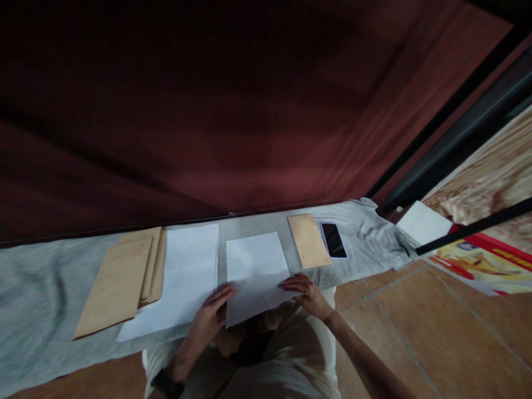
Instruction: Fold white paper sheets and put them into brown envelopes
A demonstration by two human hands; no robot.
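Grey cloth (pixel 33 310) spans the lower frame. At lower centre, the right hand (pixel 306 293) pinches a sheet (pixel 255 266); the left hand (pixel 211 313) touches its left edge, grip unclear.

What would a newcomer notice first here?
Probably the bright white sheet between the left hand and the right hand, at bottom center. Next, the dark red surface filling most of the upper picture. Brown envelopes overlap at left on the gray cloth, with a dark-screened phone toward the right.
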